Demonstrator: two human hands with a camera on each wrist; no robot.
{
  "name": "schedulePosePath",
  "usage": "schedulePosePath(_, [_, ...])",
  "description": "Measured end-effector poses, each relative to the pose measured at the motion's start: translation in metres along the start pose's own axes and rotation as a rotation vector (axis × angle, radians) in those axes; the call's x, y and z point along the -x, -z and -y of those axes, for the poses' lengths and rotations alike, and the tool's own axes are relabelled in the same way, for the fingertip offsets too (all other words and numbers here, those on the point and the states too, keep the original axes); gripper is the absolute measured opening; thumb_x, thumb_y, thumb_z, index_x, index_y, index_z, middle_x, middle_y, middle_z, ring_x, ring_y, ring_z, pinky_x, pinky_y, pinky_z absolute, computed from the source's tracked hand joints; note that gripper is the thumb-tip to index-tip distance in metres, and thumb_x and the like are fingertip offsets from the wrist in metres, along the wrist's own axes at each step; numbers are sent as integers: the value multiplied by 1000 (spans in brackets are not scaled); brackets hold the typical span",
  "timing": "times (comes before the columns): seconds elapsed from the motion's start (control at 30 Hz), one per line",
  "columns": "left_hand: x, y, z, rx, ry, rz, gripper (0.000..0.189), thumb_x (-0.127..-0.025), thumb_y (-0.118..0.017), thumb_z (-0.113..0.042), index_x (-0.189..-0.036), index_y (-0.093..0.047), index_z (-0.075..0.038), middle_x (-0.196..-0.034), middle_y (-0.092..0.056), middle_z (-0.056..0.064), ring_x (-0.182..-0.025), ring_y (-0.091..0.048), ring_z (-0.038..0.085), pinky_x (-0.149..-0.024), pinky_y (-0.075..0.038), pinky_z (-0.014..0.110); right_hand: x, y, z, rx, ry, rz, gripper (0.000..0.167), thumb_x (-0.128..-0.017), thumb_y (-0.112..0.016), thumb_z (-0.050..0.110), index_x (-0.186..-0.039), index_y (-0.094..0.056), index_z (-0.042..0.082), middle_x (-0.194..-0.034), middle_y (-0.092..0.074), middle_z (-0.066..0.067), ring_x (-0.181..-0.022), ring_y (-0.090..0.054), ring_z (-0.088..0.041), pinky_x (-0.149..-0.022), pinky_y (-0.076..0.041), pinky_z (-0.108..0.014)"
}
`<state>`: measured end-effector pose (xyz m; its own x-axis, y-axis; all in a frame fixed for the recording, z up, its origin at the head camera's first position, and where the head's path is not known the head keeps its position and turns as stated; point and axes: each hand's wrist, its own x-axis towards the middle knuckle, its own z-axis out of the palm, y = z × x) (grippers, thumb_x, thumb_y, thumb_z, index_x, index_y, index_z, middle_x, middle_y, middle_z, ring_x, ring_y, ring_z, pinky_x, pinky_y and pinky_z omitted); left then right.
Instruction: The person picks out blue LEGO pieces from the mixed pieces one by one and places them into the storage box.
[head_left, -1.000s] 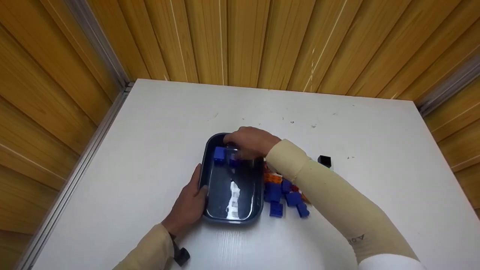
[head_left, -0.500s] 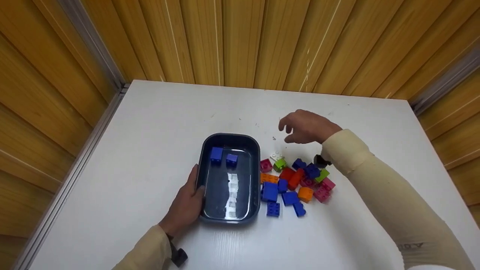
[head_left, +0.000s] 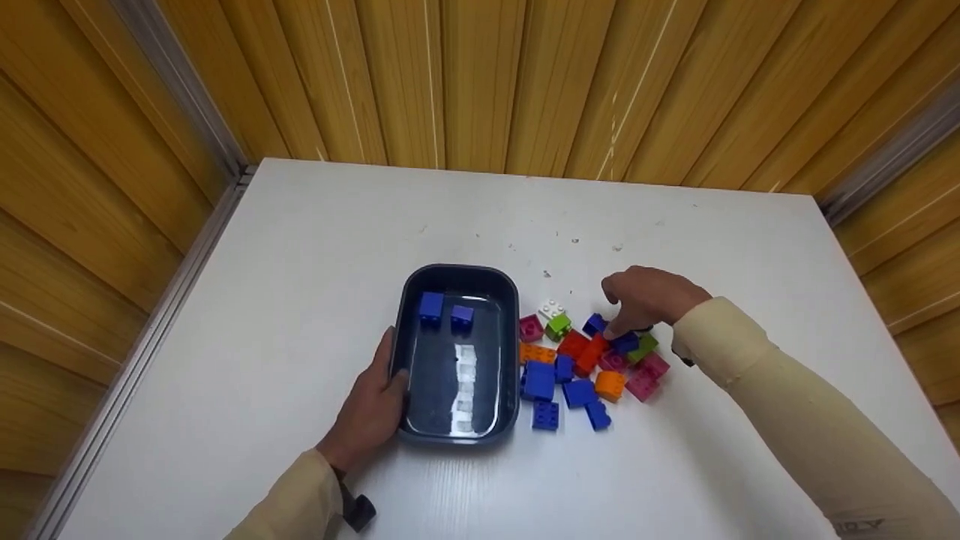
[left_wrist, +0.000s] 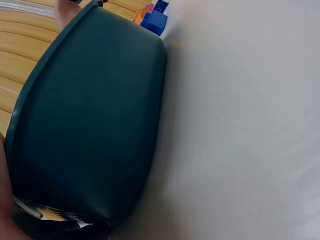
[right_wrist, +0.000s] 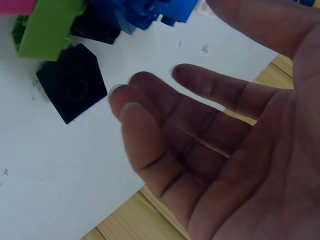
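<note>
Head view: deep dark-blue tray (head_left: 435,405) is gripped at its L side by L hand (head_left: 366,405), thumb over rim, other fingers along outer wall. Inside, in far half, a larger blue brick (head_left: 430,308) & a smaller blue brick (head_left: 462,318) are set apart. Just R of tray, on white tabletop (head_left: 337,247), a mixed toy-brick pile (head_left: 591,355) is spread. R hand (head_left: 649,296) is held over pile's far edge, thumb tip nr dark-blue bricks (head_left: 624,343); contact can't be told.

Left wrist view: tray's outer wall is shown; L fingers are mostly cut off.

Right wrist view: R fingers are loosely bent, close together, w/ thumb held well apart. Black brick (right_wrist: 75,85) is seen nr fingertips, beside lime brick (right_wrist: 47,30).
</note>
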<state>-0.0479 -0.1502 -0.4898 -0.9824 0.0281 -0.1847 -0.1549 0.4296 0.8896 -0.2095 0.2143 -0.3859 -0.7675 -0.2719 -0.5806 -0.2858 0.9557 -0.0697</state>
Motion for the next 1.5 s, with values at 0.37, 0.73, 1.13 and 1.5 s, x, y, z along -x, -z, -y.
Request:
schedulePosePath(0.37, [-4,2,-5,-19,-24,-1,68,-109,-39,-13,-168,-8,-7,-175,-17,15,-163,-15,32,-131,-15,54,-1,-3,4,-8,-20,54,39,-85,-86,34,-109,-71,7,-97,-71,-9,-85,-67,-26,-75,-59,-43])
schedulePosePath(0.73, [-7,4,-6,-11,-24,-3,69,-108,-39,-13,-168,-6,-8,-174,-18,16,-163,-16,32,-131,-16,55,-2,1,6,-15,-25,87,21,-83,-81,16,-101,-73,9,-90,-71,-7,-80,-67,-25,-69,-60,-38])
schedulePosePath(1.13, [-3,4,-3,-14,-12,-7,68,-108,-39,-13,-168,-7,-8,-174,-18,16,-163,-16,33,-131,-16,55,3,14,13,14,23,89,16,-85,-82,16,-98,-74,11,-89,-72,-6,-77,-68,-22,-77,-62,-44])
schedulePosePath(1.5, [-1,2,-1,-14,-13,-11,68,-108,-38,-12,-168,-7,-5,-174,-19,18,-162,-17,34,-131,-15,56,7,26,27,85,95,42,12,-88,-80,19,-95,-74,11,-83,-71,-5,-71,-68,-21,-68,-60,-38])
